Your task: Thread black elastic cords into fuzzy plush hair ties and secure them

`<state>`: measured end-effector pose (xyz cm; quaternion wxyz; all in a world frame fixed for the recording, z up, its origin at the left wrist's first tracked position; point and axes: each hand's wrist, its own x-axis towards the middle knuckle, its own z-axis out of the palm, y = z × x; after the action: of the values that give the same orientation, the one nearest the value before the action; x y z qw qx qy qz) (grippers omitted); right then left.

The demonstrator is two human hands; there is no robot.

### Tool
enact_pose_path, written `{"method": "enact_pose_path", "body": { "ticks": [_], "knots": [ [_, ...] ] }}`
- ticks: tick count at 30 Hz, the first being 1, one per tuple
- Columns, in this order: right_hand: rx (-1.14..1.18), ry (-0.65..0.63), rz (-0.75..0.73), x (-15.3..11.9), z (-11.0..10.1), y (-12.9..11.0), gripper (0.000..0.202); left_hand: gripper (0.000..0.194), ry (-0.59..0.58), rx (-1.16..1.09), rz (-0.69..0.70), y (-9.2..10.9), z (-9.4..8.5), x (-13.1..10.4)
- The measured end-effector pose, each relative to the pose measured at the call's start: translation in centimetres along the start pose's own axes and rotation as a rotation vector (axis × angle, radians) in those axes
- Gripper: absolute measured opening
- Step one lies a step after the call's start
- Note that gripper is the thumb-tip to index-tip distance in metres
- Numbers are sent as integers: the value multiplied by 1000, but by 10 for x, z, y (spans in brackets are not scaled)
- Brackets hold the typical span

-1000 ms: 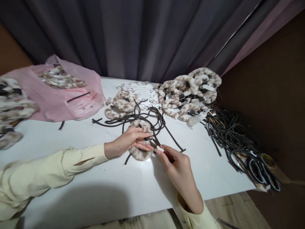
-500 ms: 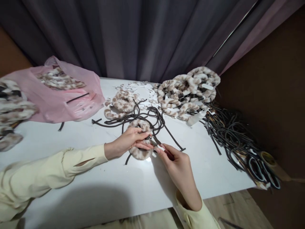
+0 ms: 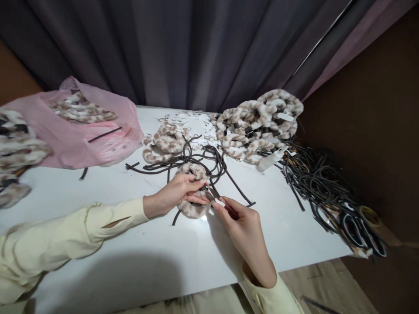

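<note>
A fluffy white and brown ring (image 3: 193, 211) lies near the middle of the table, with my left hand (image 3: 176, 192) closed on its right part, thumb above and fingers below. My right hand (image 3: 240, 220) grips a small pair of scissors (image 3: 214, 194) with reddish handles. The blades point up and left, close to my left fingertips, and look slightly apart. What lies right between the blades and my fingertips is too small to make out. Just behind the ring, black cords (image 3: 216, 159) lie in a loose tangle.
A pink plastic bag (image 3: 127, 113) with fluffy pieces stands at the left. Fluffy rings (image 3: 242, 115) are piled at the back right by a white bottle (image 3: 270, 161). Many black cords (image 3: 314, 174) and a tape roll (image 3: 369, 216) lie at the right. Small metal rings and white tags (image 3: 199, 120) are scattered behind.
The scissor blades have shifted slightly and look a little farther apart. My left hand stays on the fluffy ring.
</note>
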<state>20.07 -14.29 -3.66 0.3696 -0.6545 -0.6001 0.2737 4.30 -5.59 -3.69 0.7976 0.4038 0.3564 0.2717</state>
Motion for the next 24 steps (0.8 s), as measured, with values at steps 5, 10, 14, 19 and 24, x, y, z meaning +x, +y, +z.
{"method": "enact_pose_path", "body": {
  "ticks": [5,10,14,19,24],
  "knots": [
    [-2,5,-8,1,0,-2,32,29,-8,8,3,-2,-1,1],
    [0,28,-11,0,2,-5,32,28,-11,2,26,-6,-1,1],
    [51,80,2,-1,7,-7,29,27,-2,5,58,-8,0,0],
    [35,96,-22,0,9,-6,28,26,3,-5,67,-8,0,0],
    [3,55,-43,1,7,-8,31,26,-28,-14,67,-7,2,0]
  ]
}}
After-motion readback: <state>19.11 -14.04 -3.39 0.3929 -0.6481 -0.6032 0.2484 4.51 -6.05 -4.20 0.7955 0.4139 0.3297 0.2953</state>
